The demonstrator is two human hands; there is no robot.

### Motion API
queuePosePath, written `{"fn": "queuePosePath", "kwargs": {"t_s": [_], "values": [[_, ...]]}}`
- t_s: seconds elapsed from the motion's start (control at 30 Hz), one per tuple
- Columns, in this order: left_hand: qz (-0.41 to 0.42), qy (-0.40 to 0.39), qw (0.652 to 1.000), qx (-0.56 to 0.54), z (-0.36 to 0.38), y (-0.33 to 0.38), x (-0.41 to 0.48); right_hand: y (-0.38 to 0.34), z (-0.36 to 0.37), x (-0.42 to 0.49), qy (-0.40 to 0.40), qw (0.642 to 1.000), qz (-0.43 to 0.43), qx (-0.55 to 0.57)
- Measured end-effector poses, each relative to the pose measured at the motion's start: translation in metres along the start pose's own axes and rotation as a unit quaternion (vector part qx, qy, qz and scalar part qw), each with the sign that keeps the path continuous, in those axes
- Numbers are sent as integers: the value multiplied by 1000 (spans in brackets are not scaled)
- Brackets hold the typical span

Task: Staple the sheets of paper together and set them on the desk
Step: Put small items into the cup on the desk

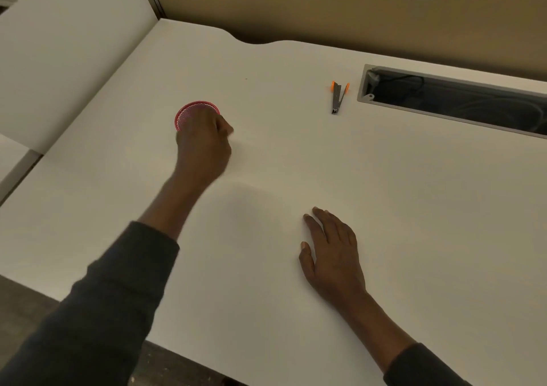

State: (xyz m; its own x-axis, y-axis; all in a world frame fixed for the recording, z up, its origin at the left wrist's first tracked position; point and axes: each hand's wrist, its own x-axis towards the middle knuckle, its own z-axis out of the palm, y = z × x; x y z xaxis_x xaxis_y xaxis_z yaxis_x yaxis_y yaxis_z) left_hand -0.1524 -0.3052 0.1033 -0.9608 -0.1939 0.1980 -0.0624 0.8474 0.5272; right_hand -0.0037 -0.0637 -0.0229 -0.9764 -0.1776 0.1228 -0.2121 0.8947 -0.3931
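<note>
Stapler (338, 97) lies on bench (414, 208), just left of the cable slot (455, 101), long axis running toward/away from person, orange end far. Right hand (333, 255) flat on bench, fingers together, holding nothing, well short of stapler but the nearer hand. Left hand (204, 143) far left of stapler at red mesh cup (192, 113), fingers curled; on what, can't tell. Count: 1 stapler, 1 cup, 2 hands. Sheets: none clearly visible.

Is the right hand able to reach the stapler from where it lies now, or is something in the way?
Probably yes. The right hand lies flat on the desk, and the stapler lies farther back, almost straight ahead. Only bare desk shows between them. The left hand is off to the side, at the red mesh cup.
</note>
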Motion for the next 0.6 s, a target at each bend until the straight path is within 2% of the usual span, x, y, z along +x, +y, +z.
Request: {"fn": "queuePosePath", "kwargs": {"t_s": [0.13,0.3,0.4,0.6], "values": [[-17,25,995,99,-15,-9,52,0,1,1,-3,1000,-1,-7],[-58,-76,973,211,-3,-31,82,0,2,1,-3,1000,2,-10],[-60,-115,962,241,3,-37,85,0,2,1,-5,1000,2,-11],[-44,-120,963,238,6,-42,85,0,1,1,8,1000,-4,-10]]}}
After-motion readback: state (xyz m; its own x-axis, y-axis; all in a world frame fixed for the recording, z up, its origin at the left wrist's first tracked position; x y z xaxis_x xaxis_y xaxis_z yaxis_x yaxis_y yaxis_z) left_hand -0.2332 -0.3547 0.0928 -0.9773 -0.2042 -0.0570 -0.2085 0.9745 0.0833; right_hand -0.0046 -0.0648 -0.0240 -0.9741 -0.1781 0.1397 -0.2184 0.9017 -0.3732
